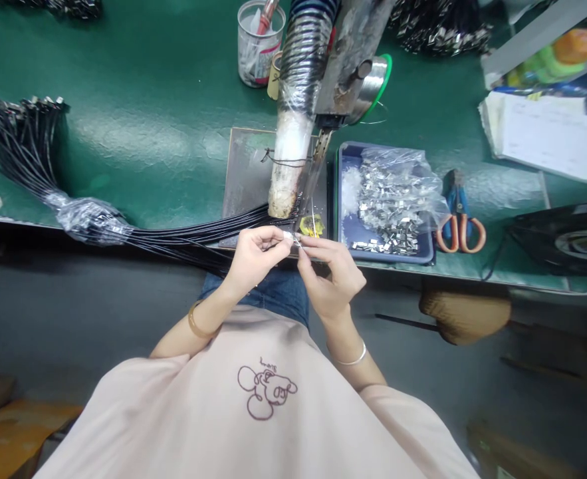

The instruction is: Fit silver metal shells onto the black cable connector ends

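Observation:
My left hand [257, 254] and my right hand [329, 271] meet at the table's front edge, fingers pinched together on a small metal connector [294, 241] at the end of a black cable. The cable belongs to a bundle of black cables [183, 236] that runs left along the table edge to a plastic-wrapped bunch [86, 218]. Just above my fingers hangs a soldering tool with a plastic-wrapped hose [293, 133] over a grey metal plate [246, 173], with a yellow bit [312, 226] under its tip.
A blue tray [346, 159] with a plastic bag of several small metal shells [390, 206] sits right of the plate. Orange-handled scissors [459, 216] lie beside it. A clear cup [258, 43], a solder spool [375, 76] and papers [547, 133] stand on the green table [138, 113].

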{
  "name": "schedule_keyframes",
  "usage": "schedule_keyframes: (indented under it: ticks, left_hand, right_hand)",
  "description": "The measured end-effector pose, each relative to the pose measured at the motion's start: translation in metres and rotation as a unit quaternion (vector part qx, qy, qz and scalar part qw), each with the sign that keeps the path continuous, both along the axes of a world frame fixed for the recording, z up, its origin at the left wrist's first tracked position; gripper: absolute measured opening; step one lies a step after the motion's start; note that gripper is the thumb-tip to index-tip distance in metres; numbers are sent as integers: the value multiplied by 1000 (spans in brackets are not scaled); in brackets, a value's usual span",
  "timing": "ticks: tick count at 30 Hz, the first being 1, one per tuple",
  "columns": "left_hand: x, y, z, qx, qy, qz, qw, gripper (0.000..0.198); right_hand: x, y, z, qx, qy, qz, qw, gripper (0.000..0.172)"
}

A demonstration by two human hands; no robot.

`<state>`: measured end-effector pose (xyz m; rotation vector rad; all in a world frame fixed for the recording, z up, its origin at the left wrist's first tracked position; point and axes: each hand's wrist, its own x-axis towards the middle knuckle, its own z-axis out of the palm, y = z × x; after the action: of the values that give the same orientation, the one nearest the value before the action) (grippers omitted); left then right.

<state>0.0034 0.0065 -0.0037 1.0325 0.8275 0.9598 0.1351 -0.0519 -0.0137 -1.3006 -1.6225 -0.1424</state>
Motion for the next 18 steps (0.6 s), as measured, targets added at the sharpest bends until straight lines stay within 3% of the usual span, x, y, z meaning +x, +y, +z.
schedule_keyframes:
  ticks: [7, 18]
  left_hand:
    - [7, 2, 0, -13, 8, 37, 999, 21]
    - [10, 4, -4, -18, 12, 61, 998, 21]
  right_hand:
    - [1, 5, 0, 18, -47, -6, 999, 22]
    - [2, 11, 2, 15, -41, -6, 999, 19]
